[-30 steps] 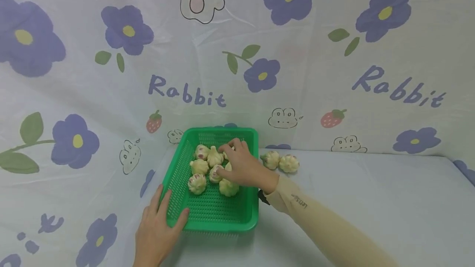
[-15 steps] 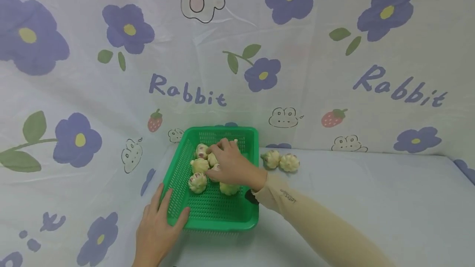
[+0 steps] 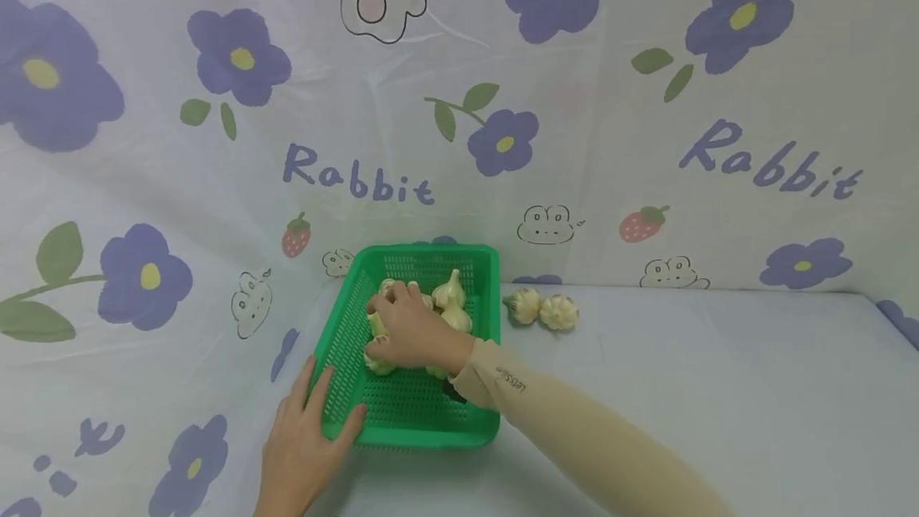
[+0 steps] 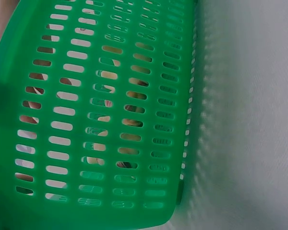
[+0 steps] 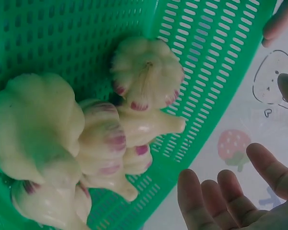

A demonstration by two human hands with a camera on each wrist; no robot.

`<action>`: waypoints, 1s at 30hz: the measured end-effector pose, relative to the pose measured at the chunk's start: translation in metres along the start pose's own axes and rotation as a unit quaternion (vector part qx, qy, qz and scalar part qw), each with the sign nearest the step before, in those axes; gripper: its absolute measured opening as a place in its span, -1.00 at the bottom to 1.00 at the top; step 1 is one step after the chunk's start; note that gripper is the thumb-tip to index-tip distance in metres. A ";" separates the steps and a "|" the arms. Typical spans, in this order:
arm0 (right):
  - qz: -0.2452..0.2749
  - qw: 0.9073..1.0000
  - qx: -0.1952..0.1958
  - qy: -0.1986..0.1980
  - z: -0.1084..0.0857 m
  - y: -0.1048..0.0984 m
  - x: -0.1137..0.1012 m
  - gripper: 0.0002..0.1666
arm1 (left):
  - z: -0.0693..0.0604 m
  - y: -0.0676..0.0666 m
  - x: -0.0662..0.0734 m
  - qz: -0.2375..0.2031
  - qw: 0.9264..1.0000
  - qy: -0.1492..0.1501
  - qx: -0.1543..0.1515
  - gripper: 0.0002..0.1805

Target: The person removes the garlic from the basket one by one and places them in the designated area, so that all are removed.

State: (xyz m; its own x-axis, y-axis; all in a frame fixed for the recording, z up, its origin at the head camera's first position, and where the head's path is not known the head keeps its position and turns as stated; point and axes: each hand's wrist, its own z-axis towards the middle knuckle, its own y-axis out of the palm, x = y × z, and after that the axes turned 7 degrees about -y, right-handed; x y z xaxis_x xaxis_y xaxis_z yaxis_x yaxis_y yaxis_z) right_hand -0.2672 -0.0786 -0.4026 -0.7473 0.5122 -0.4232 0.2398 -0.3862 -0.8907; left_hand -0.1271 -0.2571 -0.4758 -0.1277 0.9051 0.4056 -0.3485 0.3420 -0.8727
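In the head view, a green plastic basket [image 3: 431,439] with slotted walls holds several pale garlic bulbs [image 3: 451,294], some streaked purple. My right hand [image 3: 412,333] is inside the basket over the left bulbs and partly covers them. Its fingers [image 5: 233,191] are spread and slightly bent in the right wrist view, with no bulb between them. At the basket's near left corner, my left hand [image 3: 305,437] rests on the rim, fingers spread along the left side and thumb at the front. In the left wrist view the basket wall [image 4: 110,143] hides most of the contents.
Two more garlic bulbs [image 3: 542,309] lie side by side on the white table [image 3: 646,373], just right of the basket. Behind stands a white cloth backdrop [image 3: 589,142] printed with purple flowers and the word Rabbit. The basket's back is close to it.
My right hand has moved left across the basket, so the bulbs on the right side show and the left ones are partly covered. My left hand has stayed at the rim.
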 end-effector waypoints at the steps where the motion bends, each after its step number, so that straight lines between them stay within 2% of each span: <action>1: 0.002 1.000 -0.002 0.001 0.002 0.003 -0.001 -0.45 | 0.000 0.000 -0.001 -0.002 1.000 0.001 0.001 -0.16; 7: 0.005 1.000 -0.003 0.015 0.007 0.018 -0.004 -0.51 | -0.003 0.003 -0.006 -0.008 1.000 0.011 0.017 -0.17; 10: -0.012 0.999 -0.002 0.031 0.008 0.025 -0.007 -0.51 | -0.003 0.003 -0.007 -0.010 1.000 0.017 0.022 -0.18; 18: -0.043 0.998 0.001 0.056 0.016 0.045 -0.006 -0.41 | -0.002 0.004 -0.006 -0.011 0.999 0.021 0.026 -0.17; 25: -0.054 0.995 -0.020 0.082 0.023 0.060 -0.001 -0.29 | -0.001 0.005 -0.006 -0.016 1.000 0.013 0.018 -0.17; 30: -0.093 0.992 -0.019 0.079 0.027 0.075 0.003 -0.24 | 0.000 0.005 -0.007 -0.019 1.000 0.012 0.014 -0.16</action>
State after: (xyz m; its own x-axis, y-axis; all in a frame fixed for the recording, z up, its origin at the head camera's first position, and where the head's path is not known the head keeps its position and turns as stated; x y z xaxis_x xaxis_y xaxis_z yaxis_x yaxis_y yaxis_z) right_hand -0.2678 -0.1265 -0.4665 -0.6757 0.6867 -0.2680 0.1316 -0.2454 -0.9605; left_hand -0.1283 -0.2618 -0.4834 -0.0925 0.8974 0.4314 -0.3793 0.3688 -0.8486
